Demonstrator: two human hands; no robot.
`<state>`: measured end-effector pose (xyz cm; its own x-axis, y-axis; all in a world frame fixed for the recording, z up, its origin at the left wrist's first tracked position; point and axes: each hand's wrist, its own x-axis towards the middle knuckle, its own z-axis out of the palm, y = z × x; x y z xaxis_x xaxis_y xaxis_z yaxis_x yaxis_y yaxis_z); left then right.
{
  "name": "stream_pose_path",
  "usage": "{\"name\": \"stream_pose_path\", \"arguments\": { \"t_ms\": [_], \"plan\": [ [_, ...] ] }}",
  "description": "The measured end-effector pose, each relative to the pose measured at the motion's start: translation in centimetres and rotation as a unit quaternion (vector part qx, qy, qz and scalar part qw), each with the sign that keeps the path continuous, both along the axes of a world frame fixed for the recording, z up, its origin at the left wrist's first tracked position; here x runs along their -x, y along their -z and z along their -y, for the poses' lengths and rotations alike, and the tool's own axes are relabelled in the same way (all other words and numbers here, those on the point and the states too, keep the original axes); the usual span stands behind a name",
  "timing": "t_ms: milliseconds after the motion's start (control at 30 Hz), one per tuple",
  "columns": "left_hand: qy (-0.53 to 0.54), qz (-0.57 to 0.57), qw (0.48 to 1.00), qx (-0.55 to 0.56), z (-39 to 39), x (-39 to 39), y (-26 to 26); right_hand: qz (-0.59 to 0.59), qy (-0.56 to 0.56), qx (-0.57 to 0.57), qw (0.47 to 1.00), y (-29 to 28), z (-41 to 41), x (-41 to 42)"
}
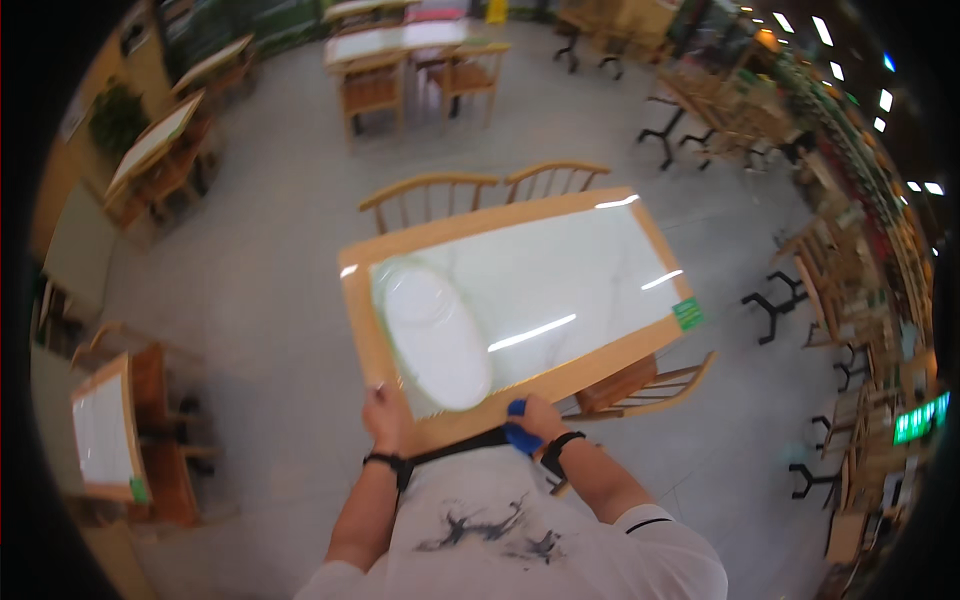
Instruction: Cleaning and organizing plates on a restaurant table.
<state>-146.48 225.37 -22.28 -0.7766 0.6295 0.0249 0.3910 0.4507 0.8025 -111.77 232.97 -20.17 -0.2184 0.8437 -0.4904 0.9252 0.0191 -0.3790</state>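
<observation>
A wooden-framed table (577, 375) with a pale, glossy top lies before me. A white oval plate (442, 349) with a greenish rim rests at the left end of the top. My left hand (386, 416) is on the table's near left corner, its fingers partly hidden. My right hand (541, 421) is at the near edge, holding a blue cloth (521, 431) that hangs beside the edge. A green sticker (687, 313) marks the right corner. Both wrists wear black bands.
Two wooden chairs (427, 180) stand at the table's far side, and another wooden chair (675, 386) is at the near right. More tables and chairs stand around the grey floor, including a small table (142, 480) at the left and a long table (330, 52) farther off.
</observation>
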Motion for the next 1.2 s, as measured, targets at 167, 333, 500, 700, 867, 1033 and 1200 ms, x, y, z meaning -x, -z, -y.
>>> {"name": "stream_pose_path", "arguments": {
  "t_ms": [167, 333, 500, 700, 867, 1033, 1200],
  "plan": [
    [-0.125, -0.165, 0.977, 0.057, 2.3, 1.1, 7.0, 0.047, -0.009, -0.040, 0.998, -1.0, -3.9, -0.3],
    [-0.093, 0.063, 0.964, 0.241, 1.7, -1.7, 1.7, 0.069, -0.062, 0.011, 0.996, -1.9, -5.1, -0.4],
    [-0.130, 0.072, 0.943, 0.298, 0.5, -2.5, -0.7, 0.092, -0.073, 0.046, 0.992, -1.8, -5.8, 0.0],
    [-0.148, 0.050, 0.935, 0.319, 0.1, -2.4, -0.4, 0.064, -0.036, 0.040, 0.996, -1.6, -5.6, 0.3],
    [-0.149, 0.050, 0.940, 0.303, 0.1, -2.5, 0.9, 0.055, -0.047, -0.006, 0.997, 0.3, -5.5, -0.5],
    [-0.144, 0.080, 0.926, 0.340, -0.6, -2.2, -0.7, 0.080, -0.026, 0.026, 0.996, -0.6, -5.8, 0.2],
    [-0.145, 0.074, 0.933, 0.322, -0.1, -2.3, 0.1, 0.063, -0.039, 0.000, 0.997, -0.5, -5.4, -0.2]
  ]
}}
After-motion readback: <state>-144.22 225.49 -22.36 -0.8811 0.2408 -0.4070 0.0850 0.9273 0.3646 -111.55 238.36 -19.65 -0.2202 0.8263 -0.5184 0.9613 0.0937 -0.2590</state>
